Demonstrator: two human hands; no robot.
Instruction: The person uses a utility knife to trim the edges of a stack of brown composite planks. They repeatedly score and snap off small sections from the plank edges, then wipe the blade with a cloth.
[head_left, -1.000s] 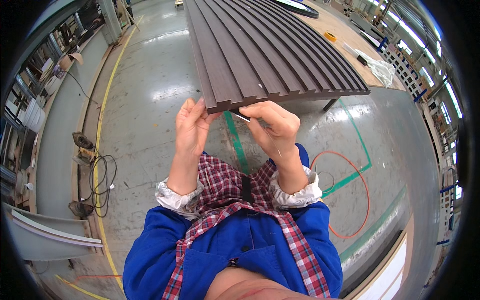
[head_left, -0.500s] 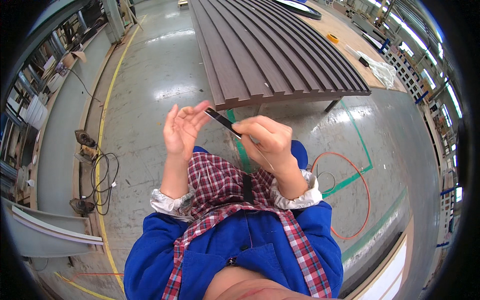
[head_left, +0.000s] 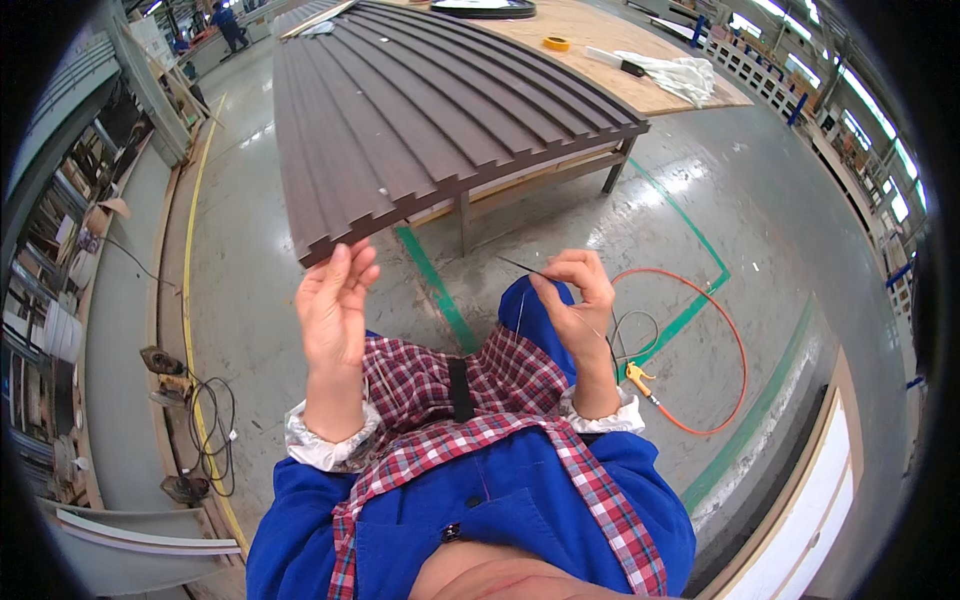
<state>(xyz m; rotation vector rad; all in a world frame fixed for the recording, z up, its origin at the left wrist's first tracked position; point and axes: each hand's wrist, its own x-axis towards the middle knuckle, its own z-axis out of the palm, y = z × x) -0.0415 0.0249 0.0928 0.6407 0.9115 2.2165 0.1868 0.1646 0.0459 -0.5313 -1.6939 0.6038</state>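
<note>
The thin, dark, flat strip (head_left: 530,270), pinched between the thumb and fingertips of the right hand (head_left: 575,300) at centre frame, looked slight enough to slip or twist loose, since only its end was held (its material could not be told). The left hand (head_left: 335,305), open with fingers together and holding nothing, stood well apart beside the near edge of the brown ribbed panel (head_left: 420,110) on its wooden trestle table (head_left: 560,170) in the upper middle of the frame.

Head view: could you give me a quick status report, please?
Right hand pinching thin dark strip. Left hand open, empty, by ribbed panel. Nothing between them.
</note>
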